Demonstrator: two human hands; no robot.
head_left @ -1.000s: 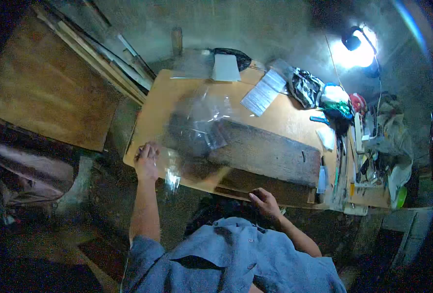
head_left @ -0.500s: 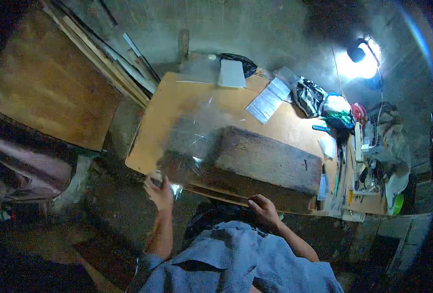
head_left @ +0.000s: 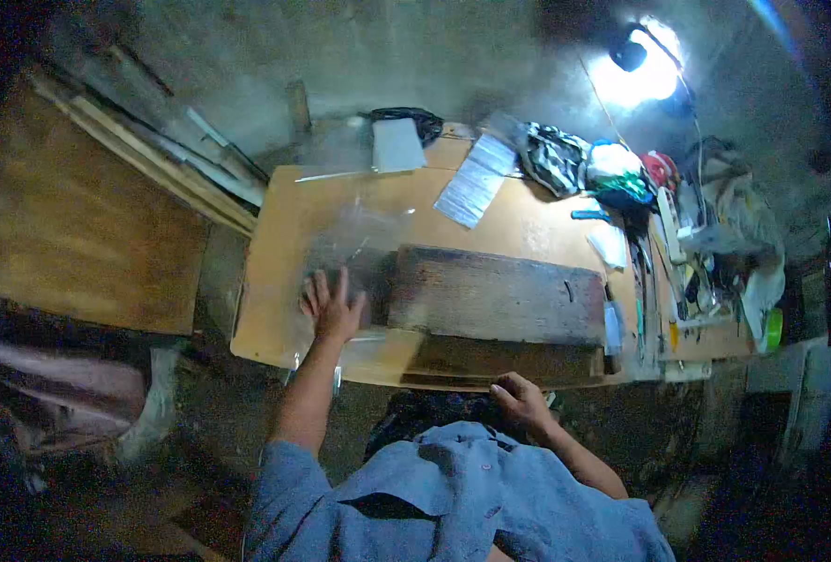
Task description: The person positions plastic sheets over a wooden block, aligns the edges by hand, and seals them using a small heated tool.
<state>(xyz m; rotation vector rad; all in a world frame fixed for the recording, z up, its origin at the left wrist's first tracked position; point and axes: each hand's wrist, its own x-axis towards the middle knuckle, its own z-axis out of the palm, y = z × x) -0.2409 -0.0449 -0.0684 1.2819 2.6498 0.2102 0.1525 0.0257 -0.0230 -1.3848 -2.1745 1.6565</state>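
Note:
My left hand lies with spread fingers on a clear, shiny sheet, which looks like plastic film or glass. The sheet covers the left part of the tan tabletop; its outline is hard to make out. A worn wooden board rests to the right of that hand. My right hand is at the table's front edge, below the board, with its fingers curled. Whatever is under those fingers is hidden.
A silvery sheet and a white rectangular piece lie toward the back. Plastic bags, a blue-handled tool and a green tape roll are at the right. A lamp shines there. Wooden strips lean at the left.
My left hand has gone from gripping near the front edge to lying spread on the clear sheet, farther in. My right hand stays at the edge. The view has shifted.

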